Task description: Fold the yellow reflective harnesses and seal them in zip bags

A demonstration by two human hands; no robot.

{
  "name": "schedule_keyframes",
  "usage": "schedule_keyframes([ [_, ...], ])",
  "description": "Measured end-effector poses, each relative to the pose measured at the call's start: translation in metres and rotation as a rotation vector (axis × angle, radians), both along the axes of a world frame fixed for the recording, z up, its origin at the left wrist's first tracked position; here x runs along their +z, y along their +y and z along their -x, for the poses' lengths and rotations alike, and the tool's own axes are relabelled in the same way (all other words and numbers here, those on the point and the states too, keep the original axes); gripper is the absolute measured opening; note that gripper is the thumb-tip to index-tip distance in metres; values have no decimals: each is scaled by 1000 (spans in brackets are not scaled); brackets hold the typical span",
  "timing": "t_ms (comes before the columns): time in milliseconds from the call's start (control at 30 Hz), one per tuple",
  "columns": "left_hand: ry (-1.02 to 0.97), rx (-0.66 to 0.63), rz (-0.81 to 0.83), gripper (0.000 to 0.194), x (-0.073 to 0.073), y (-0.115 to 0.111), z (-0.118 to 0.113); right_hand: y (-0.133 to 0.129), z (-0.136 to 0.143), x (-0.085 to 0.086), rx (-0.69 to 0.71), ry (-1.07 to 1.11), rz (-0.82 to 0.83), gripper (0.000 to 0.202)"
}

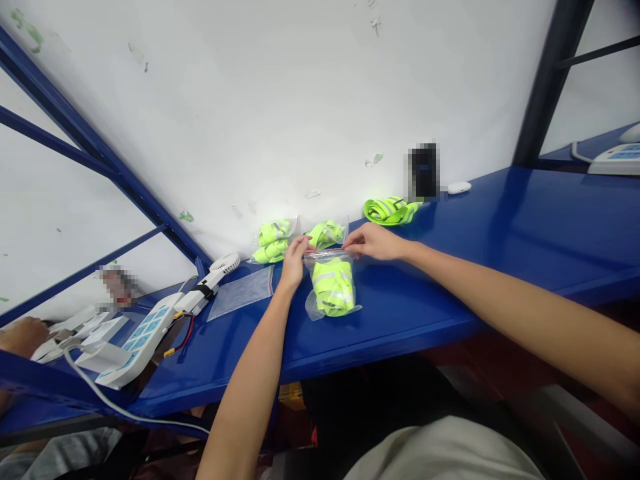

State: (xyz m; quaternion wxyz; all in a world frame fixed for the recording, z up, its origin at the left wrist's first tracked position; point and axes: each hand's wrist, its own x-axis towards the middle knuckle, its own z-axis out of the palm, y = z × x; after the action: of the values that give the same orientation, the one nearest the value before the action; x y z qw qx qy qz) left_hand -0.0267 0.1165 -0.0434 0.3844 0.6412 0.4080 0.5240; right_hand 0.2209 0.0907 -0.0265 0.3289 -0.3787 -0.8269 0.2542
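Now my left grip [295,260] and right grip [373,241] are pinching the bag [314,307] at both top ends, and I reckon a taut, level seal [327,253] works best.

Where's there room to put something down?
The biggest bare patch of blue table is between the right forearm, small white object and dark post. A smaller one lies left of the left forearm, before the flat plastic bag. It's crowded at left, with power strip and fan, and near the wall, with bagged green bundles.
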Motion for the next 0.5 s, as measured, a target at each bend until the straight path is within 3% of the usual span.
schedule_keyframes([
  [100,-10,45,-137,31,18,-4,-2,-6,7,0,-7,70,-32,24],
  [300,621,-193,-346,21,38,-18,-17,-10,15,-7,-4,54,-102,19],
  [500,854,-181,-469,12,47,-15,-33,-4,13,-14,-9,-30,-261,13],
])
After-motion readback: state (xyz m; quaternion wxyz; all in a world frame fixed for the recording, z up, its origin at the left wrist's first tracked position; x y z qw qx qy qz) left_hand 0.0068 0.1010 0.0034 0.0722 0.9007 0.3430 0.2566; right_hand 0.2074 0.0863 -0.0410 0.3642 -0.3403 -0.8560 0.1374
